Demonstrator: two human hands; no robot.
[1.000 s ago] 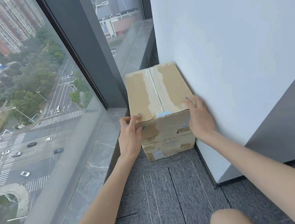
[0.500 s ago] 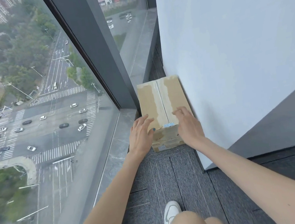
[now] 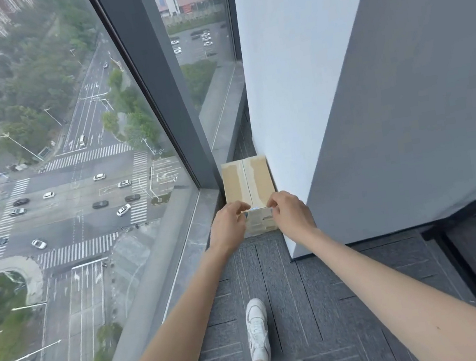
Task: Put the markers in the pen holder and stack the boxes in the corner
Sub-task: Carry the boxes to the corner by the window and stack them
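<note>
- The box (image 3: 247,182) sits on the carpet (image 3: 307,293) in the corner. Its top flaps are shut, and pale strips run along either side of the centre seam. What is inside is hidden.
- A white wall (image 3: 293,80) touches the box's right side. A grey sill (image 3: 191,248) lies just to its left, with the window (image 3: 61,174) beyond the sill.
- Part of the box's front face, with small print on it, shows between the two hands. I cannot tell whether a second box lies under it.
- The left hand (image 3: 229,226) is at the box's near left corner, its fingers curled toward the top edge. I cannot tell whether it grips the edge or only hangs in front of it.
- The right hand (image 3: 292,214) is at the near right corner, fingertips bent inward by the seam. Its hold is just as unclear.
- A dark grey panel (image 3: 417,94) stands right of the box, past the wall.
- Two white shoes (image 3: 257,327) stand on the carpet, well short of the box.
</note>
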